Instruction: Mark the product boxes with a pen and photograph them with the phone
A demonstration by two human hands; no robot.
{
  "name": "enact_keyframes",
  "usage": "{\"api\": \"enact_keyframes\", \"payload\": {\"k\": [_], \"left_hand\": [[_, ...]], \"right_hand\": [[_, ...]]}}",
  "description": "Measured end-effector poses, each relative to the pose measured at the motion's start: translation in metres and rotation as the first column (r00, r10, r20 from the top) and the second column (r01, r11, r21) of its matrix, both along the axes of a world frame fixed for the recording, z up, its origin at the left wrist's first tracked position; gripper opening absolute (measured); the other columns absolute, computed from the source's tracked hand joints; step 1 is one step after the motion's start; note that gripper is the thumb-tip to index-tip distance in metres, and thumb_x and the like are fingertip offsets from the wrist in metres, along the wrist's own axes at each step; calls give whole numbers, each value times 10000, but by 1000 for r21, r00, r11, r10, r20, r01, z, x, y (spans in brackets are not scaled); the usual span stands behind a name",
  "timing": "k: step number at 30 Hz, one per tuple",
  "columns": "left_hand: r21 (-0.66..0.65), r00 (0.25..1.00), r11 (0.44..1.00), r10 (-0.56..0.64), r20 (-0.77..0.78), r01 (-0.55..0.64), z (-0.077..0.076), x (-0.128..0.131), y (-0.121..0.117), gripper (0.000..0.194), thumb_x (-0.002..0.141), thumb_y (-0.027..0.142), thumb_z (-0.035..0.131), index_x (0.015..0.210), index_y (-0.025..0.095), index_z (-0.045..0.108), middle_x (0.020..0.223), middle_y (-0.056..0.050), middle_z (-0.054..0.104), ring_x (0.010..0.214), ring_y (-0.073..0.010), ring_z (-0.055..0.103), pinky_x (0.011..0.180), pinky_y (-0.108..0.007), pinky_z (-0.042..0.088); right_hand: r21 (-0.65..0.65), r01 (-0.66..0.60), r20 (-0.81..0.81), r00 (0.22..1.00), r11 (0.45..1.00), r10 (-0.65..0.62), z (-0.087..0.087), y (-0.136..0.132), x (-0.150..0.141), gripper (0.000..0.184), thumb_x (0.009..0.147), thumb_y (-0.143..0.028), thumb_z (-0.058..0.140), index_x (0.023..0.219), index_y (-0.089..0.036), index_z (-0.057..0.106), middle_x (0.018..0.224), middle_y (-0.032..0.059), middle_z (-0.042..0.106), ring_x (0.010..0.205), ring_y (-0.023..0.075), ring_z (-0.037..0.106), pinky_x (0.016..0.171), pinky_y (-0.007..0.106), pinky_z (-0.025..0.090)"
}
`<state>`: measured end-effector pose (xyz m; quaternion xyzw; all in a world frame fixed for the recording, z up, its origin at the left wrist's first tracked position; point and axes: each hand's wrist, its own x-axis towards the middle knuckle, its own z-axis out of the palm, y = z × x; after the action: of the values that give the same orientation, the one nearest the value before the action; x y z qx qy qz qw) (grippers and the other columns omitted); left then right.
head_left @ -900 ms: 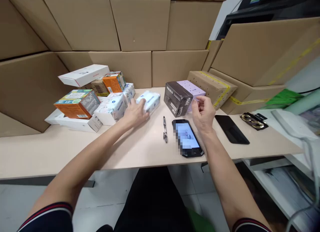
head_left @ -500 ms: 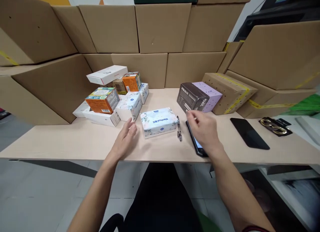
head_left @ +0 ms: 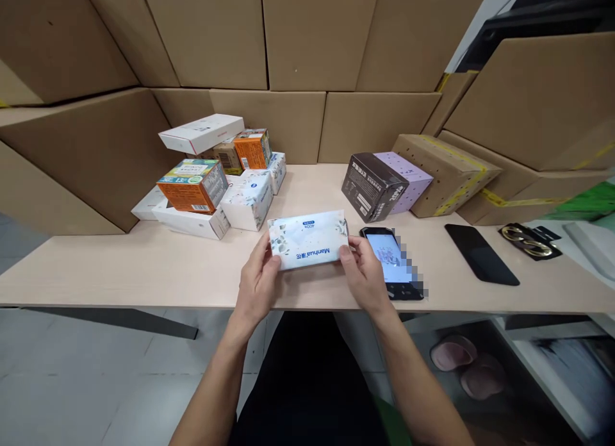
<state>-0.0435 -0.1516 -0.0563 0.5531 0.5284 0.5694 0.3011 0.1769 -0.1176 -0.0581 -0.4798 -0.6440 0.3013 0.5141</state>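
Observation:
I hold a white tissue pack (head_left: 308, 239) with blue print and leaf pattern in both hands, tilted up toward me just above the table's front edge. My left hand (head_left: 258, 284) grips its left end, and my right hand (head_left: 363, 277) grips its right end. A black phone (head_left: 393, 261) with a lit screen lies on the table right beside my right hand. The pen seen earlier is hidden behind the pack.
A pile of small boxes (head_left: 211, 180), orange, white and tissue packs, sits at the left. A black box (head_left: 371, 186) and a lilac box (head_left: 406, 180) stand at the right by a taped carton (head_left: 446, 172). A dark flat pad (head_left: 480, 263) lies further right. Cardboard cartons (head_left: 298, 42) wall the beige table (head_left: 120, 273).
The tissue pack went from the box pile to the table's middle, and both hands have now picked it up and tilted it. My right hand left the black box and phone.

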Motion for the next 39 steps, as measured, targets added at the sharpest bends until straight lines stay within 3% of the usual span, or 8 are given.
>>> {"api": "enact_keyframes", "payload": {"k": [5,11,16,22,26,32,35,39], "left_hand": [[94,960,995,16,280,-44,-10,4,-1,426,958,481,603,1294,219,613,1376,-104,652,1319,-269,591,1134,-444,453],[117,906,977,118,407,-180,-4,11,-1,402,887,591,671,1019,212,666,1239,-102,681,1199,-250,649,1014,-376,538],[75,923,976,168,347,-206,-1,11,-3,478,895,647,626,1083,210,673,1019,-66,722,911,-199,697,788,-317,575],[106,977,978,165,136,-180,-6,4,-4,535,989,597,497,1339,222,649,1388,-101,643,1329,-261,570,1129,-408,443],[162,988,975,147,48,-153,-7,2,-4,511,1016,561,458,1375,249,646,1435,-82,623,1389,-260,522,1197,-425,382],[273,953,950,65,296,-150,-9,4,-7,418,958,501,586,1260,240,707,1359,-84,674,1308,-264,599,1106,-410,485],[279,891,934,82,446,-225,-7,5,-6,347,932,506,612,1061,210,738,1238,-97,720,1205,-265,659,982,-394,553],[243,857,929,129,499,-281,-2,7,-4,300,933,469,595,835,198,682,1091,-84,734,1108,-238,677,947,-387,550]], "right_hand": [[45,-33,-3,999,998,34,1,-11,1,424,1003,-595,450,1115,-213,593,1252,129,701,951,225,694,775,347,540],[51,23,146,989,998,-31,2,-15,2,545,1012,-670,310,1041,-209,600,839,45,671,754,209,626,675,325,466],[64,77,227,970,995,-89,1,-16,1,539,1008,-687,277,930,-224,541,733,13,595,671,196,576,639,318,419],[87,38,239,969,996,-58,3,-15,0,580,1002,-701,272,1026,-205,570,803,37,630,719,208,607,665,322,462],[78,7,223,975,997,-24,1,-16,2,645,974,-746,301,1170,-197,578,929,77,699,768,229,654,690,346,516],[141,-14,170,985,990,-10,-6,-19,4,648,975,-728,346,1319,-218,552,1227,145,706,1038,290,694,854,423,563],[231,-34,130,992,972,4,-8,-19,4,555,1004,-673,347,1226,-229,594,1314,148,671,1144,291,669,904,429,553],[291,-34,100,995,956,5,-9,-17,3,457,1030,-611,351,1088,-233,602,1256,135,683,1133,271,667,892,416,548]]}}
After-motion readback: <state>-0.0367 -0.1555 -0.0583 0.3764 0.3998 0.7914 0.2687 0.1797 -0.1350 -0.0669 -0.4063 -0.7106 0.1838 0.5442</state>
